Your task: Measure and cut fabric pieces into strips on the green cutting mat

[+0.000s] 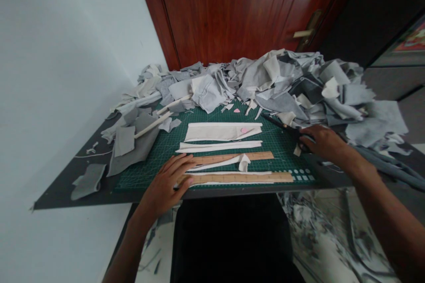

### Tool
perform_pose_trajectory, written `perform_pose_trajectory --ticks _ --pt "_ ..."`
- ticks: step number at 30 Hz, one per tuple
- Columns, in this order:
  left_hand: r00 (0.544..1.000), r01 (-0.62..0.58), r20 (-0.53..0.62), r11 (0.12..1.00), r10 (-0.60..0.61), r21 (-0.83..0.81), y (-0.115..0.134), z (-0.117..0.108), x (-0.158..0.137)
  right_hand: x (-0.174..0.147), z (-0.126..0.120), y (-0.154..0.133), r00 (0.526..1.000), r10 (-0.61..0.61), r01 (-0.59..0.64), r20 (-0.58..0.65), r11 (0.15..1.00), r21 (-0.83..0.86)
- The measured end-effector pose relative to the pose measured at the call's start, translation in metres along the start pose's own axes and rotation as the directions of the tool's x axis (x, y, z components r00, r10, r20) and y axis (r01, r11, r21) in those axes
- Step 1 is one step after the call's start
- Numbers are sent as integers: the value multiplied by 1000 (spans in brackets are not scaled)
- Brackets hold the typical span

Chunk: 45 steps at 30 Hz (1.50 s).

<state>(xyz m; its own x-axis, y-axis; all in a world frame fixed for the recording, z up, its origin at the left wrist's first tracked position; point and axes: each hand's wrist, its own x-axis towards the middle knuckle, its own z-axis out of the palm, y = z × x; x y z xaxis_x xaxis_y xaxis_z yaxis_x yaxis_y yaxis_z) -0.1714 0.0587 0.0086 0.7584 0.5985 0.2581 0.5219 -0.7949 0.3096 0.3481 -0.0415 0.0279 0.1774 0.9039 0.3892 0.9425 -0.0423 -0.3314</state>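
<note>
My left hand [171, 177] rests with its fingers stretched out over the left ends of two wooden rulers, the upper ruler [260, 156] and the lower ruler [245, 178]. Under the lower ruler, white fabric shows along both edges. A thin white strip with a folded end [244, 162] lies between the rulers. Farther back are a narrow white fabric strip [221, 145] and a wider off-white piece [212, 132] with a pink chalk-like disc [244, 130] on it. At the right, my right hand [320, 141] is closed around the handles of black scissors [287, 128], blades pointing left.
A green cutting mat [282, 150] covers the middle of the dark table [63, 185]. Grey and white fabric scraps [265, 75] pile along the back and right. Grey pieces [133, 141] lie at the left, beside a white wall. Behind stands a wooden door [232, 9]. Scraps litter the floor.
</note>
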Motion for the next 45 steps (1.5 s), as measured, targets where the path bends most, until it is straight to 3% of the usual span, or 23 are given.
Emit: perform_pose_trajectory --ticks 3,5,9,13,17,21,24,27,29,33,38,41,43,45 --pt "1000 -24 -4 1000 24 -18 -1 -1 1 -5 -11 -48 999 -32 33 -25 999 41" --pt "1000 -29 -7 999 29 -26 -2 0 1 -15 -8 -90 999 -2 -4 49 993 114" --pt "1000 -19 -17 999 18 -36 -4 1 2 -35 28 -166 976 41 -64 215 993 101" --pt "1000 -11 -12 999 10 -39 -5 0 1 -40 62 -198 976 117 -119 184 993 -1" --pt "1000 -8 -13 999 7 -40 -6 0 1 -37 66 -192 980 80 -93 182 994 63" --pt "1000 -2 -22 999 1 -41 -6 1 1 -39 57 -166 981 -8 -44 192 964 263" --pt "1000 4 -23 999 -5 -44 -6 1 1 -46 48 -144 991 76 -109 106 929 353" --pt "1000 17 -18 999 -18 -52 -6 1 1 -56 41 -128 979 197 -169 -48 925 339" --pt "1000 23 -19 998 -24 -58 -6 1 2 -62 37 -121 972 213 -174 -95 933 315" --pt "999 29 -21 997 -30 -67 -4 1 2 -70 32 -106 978 137 -96 -157 965 246" --pt "999 42 -22 996 -44 -78 -1 0 3 -78 26 -89 947 70 -37 -313 993 110" --pt "999 40 -18 996 -42 -81 -1 0 3 -88 23 -87 993 -58 72 -101 987 142" --pt "999 46 -19 996 -47 -76 -1 0 3 -96 24 -85 988 -133 117 80 977 179" --pt "999 45 -23 997 -47 -69 0 0 3 -103 26 -82 980 -142 117 142 978 172"
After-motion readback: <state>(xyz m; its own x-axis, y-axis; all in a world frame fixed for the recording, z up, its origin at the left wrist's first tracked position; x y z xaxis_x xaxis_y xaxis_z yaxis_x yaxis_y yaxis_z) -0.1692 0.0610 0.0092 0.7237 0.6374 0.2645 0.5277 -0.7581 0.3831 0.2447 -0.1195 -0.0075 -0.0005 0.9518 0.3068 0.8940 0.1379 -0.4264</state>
